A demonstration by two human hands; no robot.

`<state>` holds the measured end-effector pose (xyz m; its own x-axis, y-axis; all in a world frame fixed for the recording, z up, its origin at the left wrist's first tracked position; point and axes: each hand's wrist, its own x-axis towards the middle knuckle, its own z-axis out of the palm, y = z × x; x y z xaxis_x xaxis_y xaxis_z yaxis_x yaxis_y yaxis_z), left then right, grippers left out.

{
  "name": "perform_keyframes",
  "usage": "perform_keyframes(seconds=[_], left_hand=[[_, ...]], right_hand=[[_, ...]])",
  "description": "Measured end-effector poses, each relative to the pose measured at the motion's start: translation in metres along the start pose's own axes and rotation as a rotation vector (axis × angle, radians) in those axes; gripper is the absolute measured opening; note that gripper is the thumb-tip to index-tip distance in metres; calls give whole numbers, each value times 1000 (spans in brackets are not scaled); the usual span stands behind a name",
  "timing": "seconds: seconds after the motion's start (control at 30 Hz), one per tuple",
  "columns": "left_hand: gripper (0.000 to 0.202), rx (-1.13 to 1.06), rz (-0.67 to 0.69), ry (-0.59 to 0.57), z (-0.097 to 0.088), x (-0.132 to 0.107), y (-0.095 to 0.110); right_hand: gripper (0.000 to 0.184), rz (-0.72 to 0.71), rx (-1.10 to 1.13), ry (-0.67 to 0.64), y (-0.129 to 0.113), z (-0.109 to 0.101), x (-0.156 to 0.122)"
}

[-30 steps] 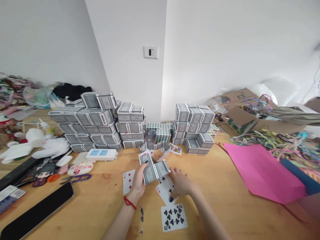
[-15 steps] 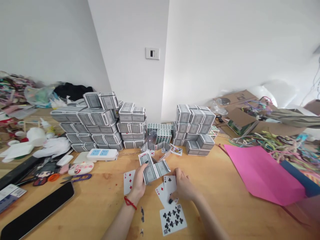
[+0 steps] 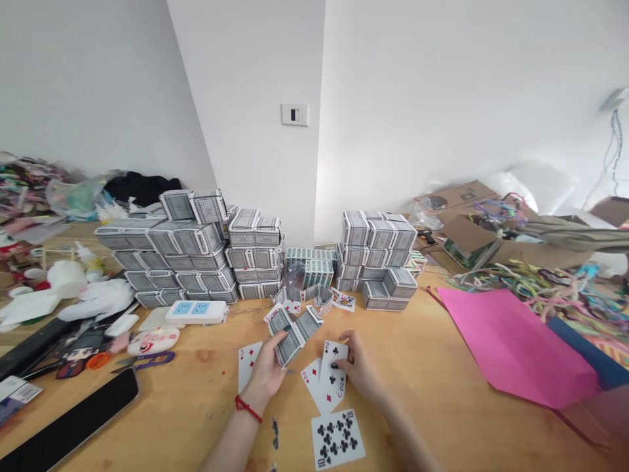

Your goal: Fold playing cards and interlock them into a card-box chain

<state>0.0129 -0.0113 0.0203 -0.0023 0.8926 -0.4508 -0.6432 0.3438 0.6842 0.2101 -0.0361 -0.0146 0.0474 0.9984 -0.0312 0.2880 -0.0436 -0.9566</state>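
Note:
My left hand [image 3: 266, 368], with a red cord at the wrist, is closed on folded playing cards [image 3: 305, 328] whose patterned grey backs face up. My right hand [image 3: 362, 368] grips the right edge of the two of clubs [image 3: 333, 357], thumb on its face. That card overlaps a two of diamonds [image 3: 313, 379] on the table. Below them lies a ten of clubs [image 3: 339, 438]. A three of diamonds [image 3: 248, 362] is partly covered by my left hand. Just beyond the held cards stands an open ring of folded cards [image 3: 322, 296].
Tall stacks of folded-card blocks stand at the left [image 3: 189, 262] and right [image 3: 378, 246]. Left of my hands are a phone [image 3: 73, 419], purple-handled snips [image 3: 156, 359] and a white power strip [image 3: 196, 313]. Pink paper [image 3: 511, 341] and tangled yarn [image 3: 535, 285] lie on the right.
My right thumb has moved up the two of clubs, which now shows more of its face. The folded cards in my left hand have turned slightly. The view has shifted a little.

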Motion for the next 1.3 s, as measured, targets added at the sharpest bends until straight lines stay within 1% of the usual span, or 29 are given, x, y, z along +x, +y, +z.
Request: perform_keyframes(seconds=[0.1,0.23,0.3,0.37,0.43,0.57,0.77,0.93,1.13,1.3], left_hand=[[6,-38,-21,13,-1,2,-2],[9,-28,29,-35,-3,6,-6],[9,-30,56,-23,-3,7,-6],[10,-45,70,7,-2,7,-5],[10,-55,72,23,-1,5,-5],[9,-60,69,9,-1,4,-4],[7,-48,71,9,-4,9,-7],[7,-35,73,-17,-6,9,-9],[10,1,88,-22,0,3,-6],[12,31,106,-30,1,1,-5]], right_hand=[[28,4,272,-38,-10,-5,0],[32,19,653,-110,-26,-9,-5],[34,18,766,-165,-30,-7,-8],[36,30,815,-195,-31,-2,-11],[37,44,823,-202,-31,3,-12],[41,40,794,-202,-32,11,-14],[46,23,718,-143,-34,12,-16],[52,37,635,-132,-40,14,-18],[60,54,518,-158,-47,16,-21],[58,64,483,-192,-46,16,-21]])
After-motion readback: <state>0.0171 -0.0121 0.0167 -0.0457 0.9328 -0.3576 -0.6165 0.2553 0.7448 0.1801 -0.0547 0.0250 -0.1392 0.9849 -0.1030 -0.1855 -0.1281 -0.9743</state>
